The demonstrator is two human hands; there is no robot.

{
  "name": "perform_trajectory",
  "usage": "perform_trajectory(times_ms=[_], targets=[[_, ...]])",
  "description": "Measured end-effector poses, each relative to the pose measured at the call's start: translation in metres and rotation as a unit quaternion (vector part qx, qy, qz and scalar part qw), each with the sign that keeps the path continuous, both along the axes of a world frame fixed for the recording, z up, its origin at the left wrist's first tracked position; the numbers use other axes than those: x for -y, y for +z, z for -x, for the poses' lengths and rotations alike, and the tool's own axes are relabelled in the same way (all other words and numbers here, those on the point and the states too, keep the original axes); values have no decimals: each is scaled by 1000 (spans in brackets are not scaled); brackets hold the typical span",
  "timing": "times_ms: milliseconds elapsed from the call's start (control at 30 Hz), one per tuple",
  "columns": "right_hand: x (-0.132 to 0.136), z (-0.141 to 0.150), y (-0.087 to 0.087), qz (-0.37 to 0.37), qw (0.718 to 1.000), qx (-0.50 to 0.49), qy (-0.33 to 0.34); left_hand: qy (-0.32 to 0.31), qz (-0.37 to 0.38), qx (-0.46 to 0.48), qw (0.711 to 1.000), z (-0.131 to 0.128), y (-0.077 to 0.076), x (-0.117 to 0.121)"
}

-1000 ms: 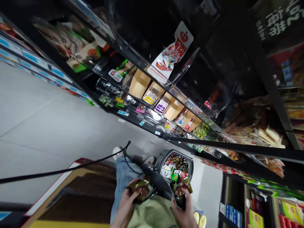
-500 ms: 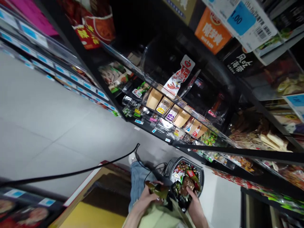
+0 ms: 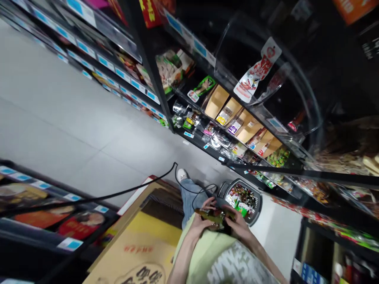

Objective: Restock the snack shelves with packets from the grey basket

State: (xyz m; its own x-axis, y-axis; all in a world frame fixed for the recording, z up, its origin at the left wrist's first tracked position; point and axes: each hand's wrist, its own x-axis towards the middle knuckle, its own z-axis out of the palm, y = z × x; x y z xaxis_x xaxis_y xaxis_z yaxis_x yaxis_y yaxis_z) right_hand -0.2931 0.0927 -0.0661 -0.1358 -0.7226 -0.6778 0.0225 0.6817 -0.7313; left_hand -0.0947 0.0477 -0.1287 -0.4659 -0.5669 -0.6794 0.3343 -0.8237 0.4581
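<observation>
In the head view, my left hand is closed around shiny dark olive-brown snack packets held in front of my body. From the other side, my right hand also closes on the bunch, its fingers partly hidden by the packets. How many packets are held, and which hand has which, I cannot make out. Just beyond my right hand stands a dark shopping basket on the floor. Inside it lie many small wrapped snacks, with a green and white packet near its close side.
Black shelving with bins of wrapped snacks runs along the far side. A large cardboard box stands close at my left. A black cable stretches across from the left toward my legs. More shelves stand at the right.
My right hand has moved left, away from over the basket, to meet my left hand at the packets. The basket's contents show more fully. The view has shifted, revealing more of the cardboard box.
</observation>
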Motion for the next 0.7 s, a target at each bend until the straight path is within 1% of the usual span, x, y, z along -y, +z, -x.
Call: perform_trajectory(times_ms=[100, 233, 300, 400, 467, 567, 700], targets=[[7, -9, -2, 6, 999, -3, 41, 20, -2, 2, 1000, -18, 0, -8], [16, -17, -3, 25, 997, 8, 67, -18, 28, 27, 999, -36, 4, -4], [18, -18, -3, 34, 997, 20, 71, -30, 45, 36, 998, -40, 8, 2], [17, -17, -3, 49, 995, 49, 66, -41, 71, 49, 995, -37, 17, 13], [13, -15, -4, 54, 995, 61, 53, -71, 107, 55, 990, -33, 24, 19], [4, -10, -5, 63, 997, 47, 26, -139, 148, 69, 977, -26, 35, 27], [-9, -3, -1, 115, 993, 9, 2, -237, 180, 83, 951, -11, 57, 40]])
